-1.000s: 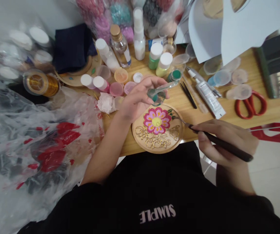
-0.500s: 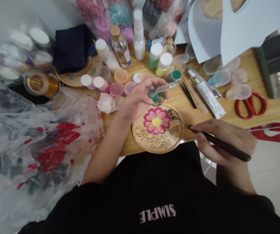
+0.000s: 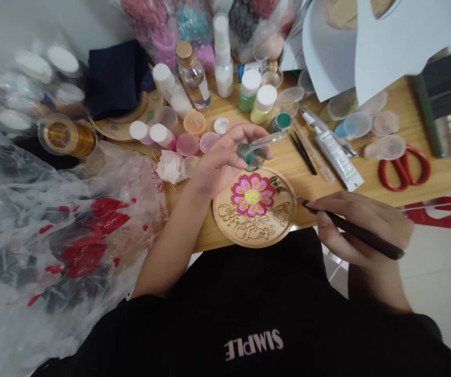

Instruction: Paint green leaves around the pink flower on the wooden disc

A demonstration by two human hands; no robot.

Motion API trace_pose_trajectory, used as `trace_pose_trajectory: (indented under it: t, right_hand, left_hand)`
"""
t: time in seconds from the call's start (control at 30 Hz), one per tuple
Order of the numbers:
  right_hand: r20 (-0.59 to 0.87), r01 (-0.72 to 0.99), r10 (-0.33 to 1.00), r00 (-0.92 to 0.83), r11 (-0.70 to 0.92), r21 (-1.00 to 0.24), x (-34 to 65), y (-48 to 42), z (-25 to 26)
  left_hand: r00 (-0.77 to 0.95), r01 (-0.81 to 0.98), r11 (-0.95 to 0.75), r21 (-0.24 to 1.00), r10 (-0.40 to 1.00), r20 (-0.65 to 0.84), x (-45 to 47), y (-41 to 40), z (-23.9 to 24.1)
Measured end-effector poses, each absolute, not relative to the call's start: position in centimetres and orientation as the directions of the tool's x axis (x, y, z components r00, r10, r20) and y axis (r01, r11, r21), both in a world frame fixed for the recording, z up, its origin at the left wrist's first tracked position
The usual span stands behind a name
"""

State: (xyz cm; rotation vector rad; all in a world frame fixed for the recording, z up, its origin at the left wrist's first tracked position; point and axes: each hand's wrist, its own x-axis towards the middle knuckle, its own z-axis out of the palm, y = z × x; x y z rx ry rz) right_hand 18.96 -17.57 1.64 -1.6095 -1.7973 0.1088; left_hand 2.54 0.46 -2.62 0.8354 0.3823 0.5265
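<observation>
A round wooden disc lies at the table's near edge, bearing a pink flower with a yellow centre and gold wire scrolls. My left hand hovers just above its far rim, fingers closed round a small clear pot of green paint with its lid flipped up. My right hand grips a dark-handled tool like a pen. Its thin metal tip rests on the disc's right side, beside small green leaves.
Paint bottles, small open pots and a glass bottle crowd the back of the wooden table. Red scissors, a glue tube and tweezers lie right. A crinkled plastic bag fills the left.
The tool's tip has shifted very slightly on the disc's right side. Otherwise both hands stay where they were.
</observation>
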Motion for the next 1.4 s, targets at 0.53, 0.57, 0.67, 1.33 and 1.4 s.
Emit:
trace_pose_trajectory:
  t: [0.53,0.57,0.67,1.33,1.4]
  right_hand:
    - [0.422,0.817,0.906,0.028,0.222,-0.532,18.84,-17.58,1.63]
    - [0.417,0.818,0.908,0.029,0.219,-0.532,18.84,-17.61,1.6]
    - [0.417,0.823,0.908,0.022,0.221,-0.523,18.88,-17.65,1.52]
    - [0.443,0.816,0.896,0.027,0.237,-0.528,19.01,-17.51,1.65]
    - [0.462,0.821,0.887,0.018,0.25,-0.513,19.14,-17.58,1.66]
  left_hand:
    - [0.804,-0.28,0.529,0.801,0.585,-0.106,2.49,0.46,-2.56]
    - [0.803,-0.282,0.534,0.797,0.586,-0.108,2.5,0.47,-2.59]
    - [0.804,-0.287,0.53,0.798,0.586,-0.1,2.51,0.49,-2.65]
    - [0.793,-0.258,0.538,0.803,0.593,-0.143,2.56,0.41,-2.34]
    - [0.792,-0.267,0.538,0.799,0.595,-0.136,2.57,0.4,-2.34]
